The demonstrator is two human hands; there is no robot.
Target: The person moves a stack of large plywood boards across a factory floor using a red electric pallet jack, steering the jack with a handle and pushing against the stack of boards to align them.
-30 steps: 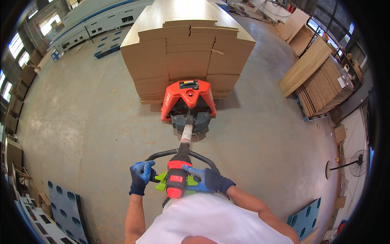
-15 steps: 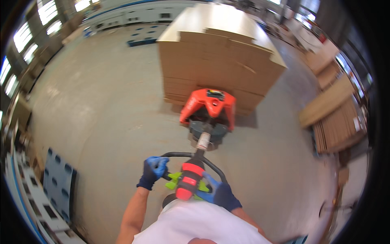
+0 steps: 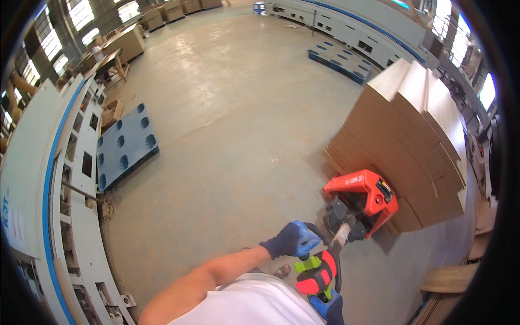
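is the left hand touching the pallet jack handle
Touching. The head view shows the left hand, in a blue glove, wrapped around the black loop of the pallet jack handle.

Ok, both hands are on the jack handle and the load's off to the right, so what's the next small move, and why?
Probably keep swinging the handle left, towards the bare floor. The left hand and right hand both grip it, the red jack sits under the tall cardboard stack, and the blue pallet and the machine at far left look well clear.
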